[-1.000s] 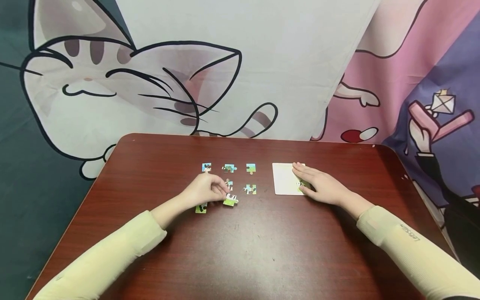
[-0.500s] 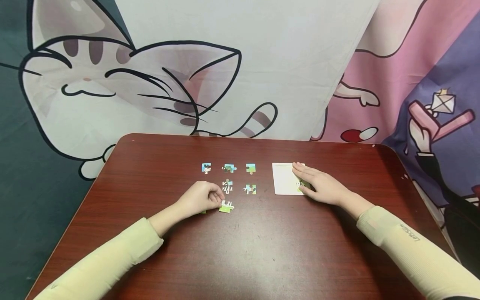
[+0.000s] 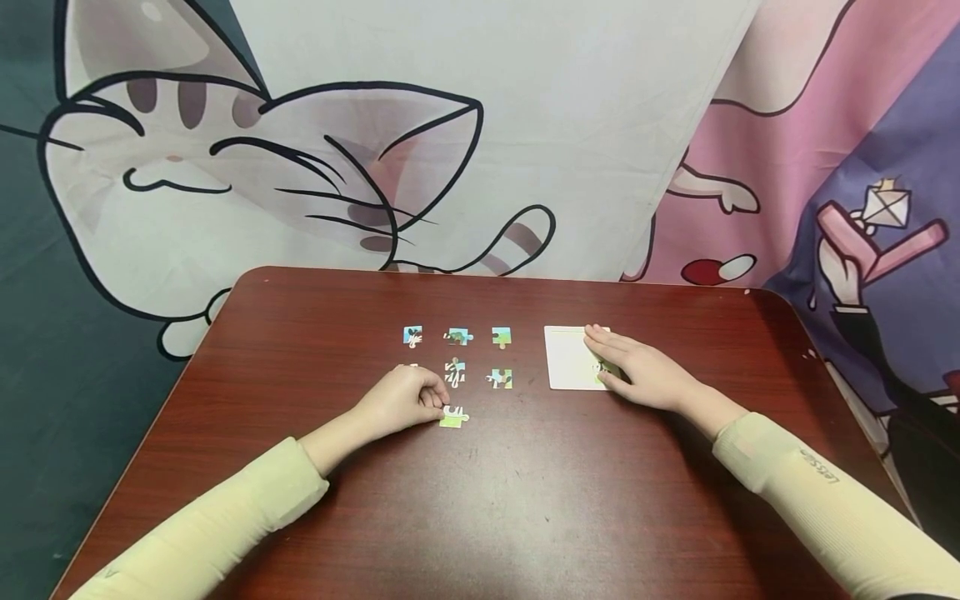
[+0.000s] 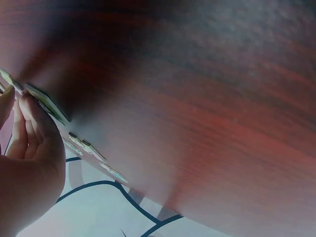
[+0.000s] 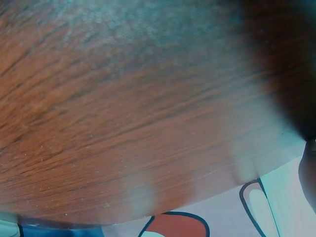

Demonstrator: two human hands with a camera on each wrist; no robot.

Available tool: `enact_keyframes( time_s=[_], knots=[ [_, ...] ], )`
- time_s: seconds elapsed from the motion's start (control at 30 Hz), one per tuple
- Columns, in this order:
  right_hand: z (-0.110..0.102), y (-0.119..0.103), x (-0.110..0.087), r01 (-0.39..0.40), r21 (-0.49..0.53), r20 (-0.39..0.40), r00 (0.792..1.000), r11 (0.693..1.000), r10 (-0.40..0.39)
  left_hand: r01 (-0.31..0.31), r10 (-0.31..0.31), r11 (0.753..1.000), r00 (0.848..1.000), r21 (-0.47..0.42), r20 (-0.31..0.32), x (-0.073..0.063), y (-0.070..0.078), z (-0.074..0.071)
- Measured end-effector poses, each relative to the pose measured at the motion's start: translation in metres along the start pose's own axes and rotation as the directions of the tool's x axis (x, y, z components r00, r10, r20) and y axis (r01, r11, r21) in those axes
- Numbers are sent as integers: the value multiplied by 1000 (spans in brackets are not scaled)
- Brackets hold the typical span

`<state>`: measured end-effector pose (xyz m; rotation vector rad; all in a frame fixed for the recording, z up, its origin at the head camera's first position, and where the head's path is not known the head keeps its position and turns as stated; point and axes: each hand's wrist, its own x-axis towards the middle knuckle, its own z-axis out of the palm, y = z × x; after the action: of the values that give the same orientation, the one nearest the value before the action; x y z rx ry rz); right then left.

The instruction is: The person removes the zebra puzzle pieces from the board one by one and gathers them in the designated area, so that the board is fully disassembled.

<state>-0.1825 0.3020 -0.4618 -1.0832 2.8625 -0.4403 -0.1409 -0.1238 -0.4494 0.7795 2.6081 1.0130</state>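
Note:
My left hand (image 3: 401, 400) pinches the left edge of a green-and-white jigsaw puzzle piece (image 3: 453, 419), low over the table. The left wrist view shows the thumb and curled fingers (image 4: 42, 123) by that piece, partly hidden. Just beyond lies another puzzle piece (image 3: 455, 373) with a black-and-white pattern, and to its right a blue-green piece (image 3: 500, 379). My right hand (image 3: 645, 371) rests flat, fingers extended, on the right part of a white square board (image 3: 570, 358). A bit of green-and-white print (image 3: 600, 371) shows beside its thumb.
A back row of pieces holds a blue one (image 3: 412, 335), a blue-green one (image 3: 459, 337) and a green one (image 3: 502, 336). My left hand covers pieces in the left column. The brown table (image 3: 525, 500) ends at a cartoon-cat curtain (image 3: 585, 167).
My left hand has drawn the green-and-white puzzle piece toward me and slightly left, below the patterned piece, then nearly stopped. My right hand has stayed on the white board.

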Motion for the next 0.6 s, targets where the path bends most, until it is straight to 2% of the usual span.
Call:
enact_keyframes(
  time_s=[0.6],
  knots=[
    [0, 2, -1, -16, 11, 18, 1000, 1000, 16, -16, 16, 1000, 1000, 2, 11, -1, -1, 1]
  ],
)
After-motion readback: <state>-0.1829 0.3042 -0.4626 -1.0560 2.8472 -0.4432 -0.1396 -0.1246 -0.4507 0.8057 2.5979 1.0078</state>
